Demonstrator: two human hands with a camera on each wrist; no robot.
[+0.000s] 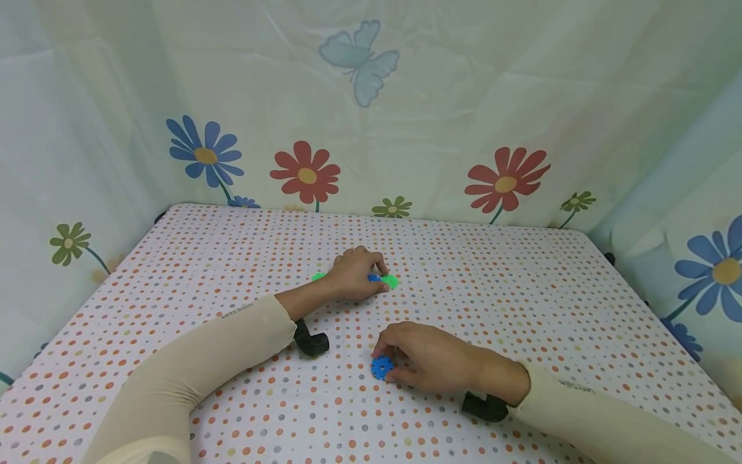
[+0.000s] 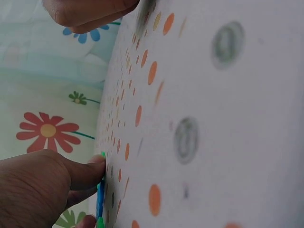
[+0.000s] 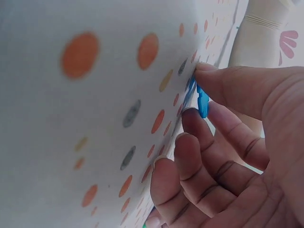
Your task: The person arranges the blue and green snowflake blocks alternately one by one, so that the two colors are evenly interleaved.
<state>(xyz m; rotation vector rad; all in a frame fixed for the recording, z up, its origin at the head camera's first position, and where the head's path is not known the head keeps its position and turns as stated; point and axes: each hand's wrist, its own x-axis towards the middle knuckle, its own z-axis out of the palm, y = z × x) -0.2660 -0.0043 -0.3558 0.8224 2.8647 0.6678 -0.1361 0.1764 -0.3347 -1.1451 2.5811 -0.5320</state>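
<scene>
In the head view my left hand is over the middle of the table, thumb and fingers pinching a flat row of green and blue notched plastic discs. A blue disc and a green disc show at the fingertips; another green disc peeks out behind the hand. The left wrist view has the blue piece edge-on beside the thumb. Nearer to me, my right hand pinches a single blue notched disc by its edges, tilted in the right wrist view.
A white cloth with coloured dots covers the table. Dark wrist cameras sit under both wrists. A curtain printed with flowers and a butterfly hangs behind the table and along both sides.
</scene>
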